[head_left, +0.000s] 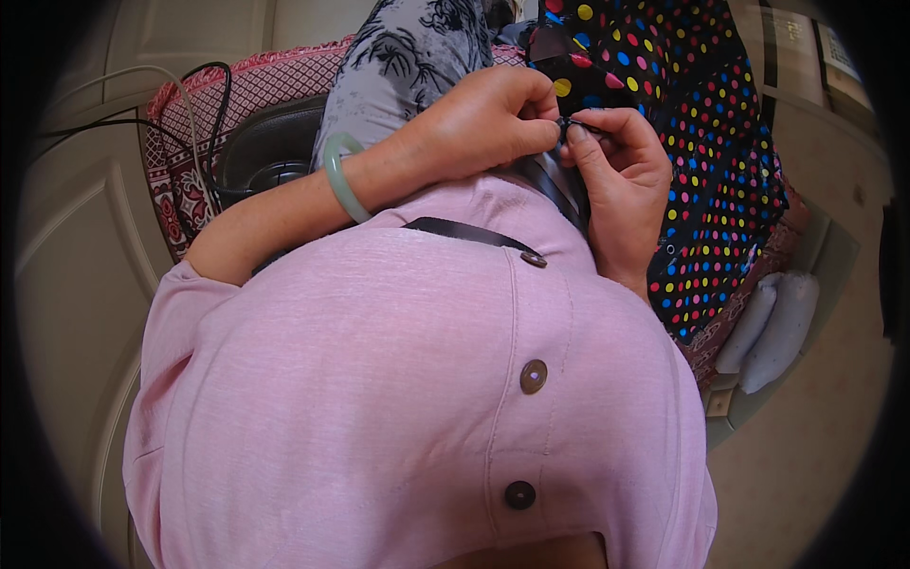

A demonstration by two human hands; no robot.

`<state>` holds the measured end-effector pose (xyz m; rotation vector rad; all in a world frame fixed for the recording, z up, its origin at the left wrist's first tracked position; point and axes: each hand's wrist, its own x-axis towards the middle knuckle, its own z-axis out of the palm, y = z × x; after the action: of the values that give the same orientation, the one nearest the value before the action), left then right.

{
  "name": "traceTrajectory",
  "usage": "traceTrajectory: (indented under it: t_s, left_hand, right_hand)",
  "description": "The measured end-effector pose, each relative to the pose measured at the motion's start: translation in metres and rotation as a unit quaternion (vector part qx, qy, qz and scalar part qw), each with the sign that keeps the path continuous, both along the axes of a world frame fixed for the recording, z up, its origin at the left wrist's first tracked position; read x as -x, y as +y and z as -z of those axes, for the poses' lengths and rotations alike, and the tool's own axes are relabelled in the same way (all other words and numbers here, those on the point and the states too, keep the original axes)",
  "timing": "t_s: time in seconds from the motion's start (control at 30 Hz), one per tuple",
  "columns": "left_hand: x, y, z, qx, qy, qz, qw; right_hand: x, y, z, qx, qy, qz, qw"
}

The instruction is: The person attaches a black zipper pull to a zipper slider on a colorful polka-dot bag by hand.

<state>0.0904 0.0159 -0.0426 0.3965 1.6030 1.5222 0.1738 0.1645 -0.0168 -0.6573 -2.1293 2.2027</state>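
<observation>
My left hand point(502, 116), with a pale green bangle point(343, 177) on its wrist, is closed in a pinch with thumb and fingertips. Facing it, my right hand point(627, 166) also pinches. Between the two sets of fingertips sits a small dark piece point(566, 123), mostly covered, so its kind is unclear. Below the hands a black strap point(555, 190) runs down over my lap. Another stretch of black ribbon point(464, 230) lies across the pink shirt. Just beyond my right hand spreads a black cloth point(706, 190) with multicoloured polka dots.
A red and white patterned cover point(284, 71) lies under my legs in grey printed trousers point(398, 71). At the left stand a black container-like thing point(270, 142) and loose cables point(204, 123). Two grey rolled or padded pieces point(777, 327) lie at the right.
</observation>
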Motion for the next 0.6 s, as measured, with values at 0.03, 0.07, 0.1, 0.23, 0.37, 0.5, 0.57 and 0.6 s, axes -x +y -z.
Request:
traceTrajectory:
  t_s: [0.03,0.07,0.1,0.23,0.37,0.5,0.57,0.6]
  left_hand:
    - [-0.0005,-0.0004,-0.0006,-0.010,-0.020,-0.010,1.000]
    - [-0.0010,-0.0011,-0.0025,-0.020,-0.040,-0.020,0.999]
    - [-0.0012,-0.0017,-0.0037,-0.030,-0.060,-0.029,0.997]
    - [-0.0015,-0.0028,-0.0025,-0.043,-0.071,-0.019,0.996]
    - [0.0010,-0.0051,-0.0057,-0.045,-0.131,-0.024,0.990]
    - [0.0006,-0.0069,-0.0081,-0.078,-0.175,-0.027,0.981]
    - [0.0016,-0.0061,-0.0092,-0.082,-0.179,-0.023,0.980]
    - [0.0022,-0.0057,-0.0096,-0.084,-0.181,-0.020,0.980]
  right_hand:
    - [-0.0002,-0.0002,0.0000,-0.006,0.002,-0.002,1.000]
    - [-0.0008,0.0005,-0.0004,-0.006,-0.001,-0.006,1.000]
    - [-0.0016,0.0019,-0.0005,-0.007,-0.004,-0.009,1.000]
    - [-0.0028,0.0018,-0.0003,0.016,-0.005,0.002,1.000]
    - [-0.0001,0.0019,-0.0022,0.045,-0.009,0.007,0.999]
    - [-0.0026,0.0021,-0.0016,0.077,-0.018,0.025,0.997]
    - [-0.0026,0.0032,-0.0009,0.103,-0.021,0.031,0.994]
    - [-0.0019,0.0037,-0.0006,0.120,-0.020,0.033,0.992]
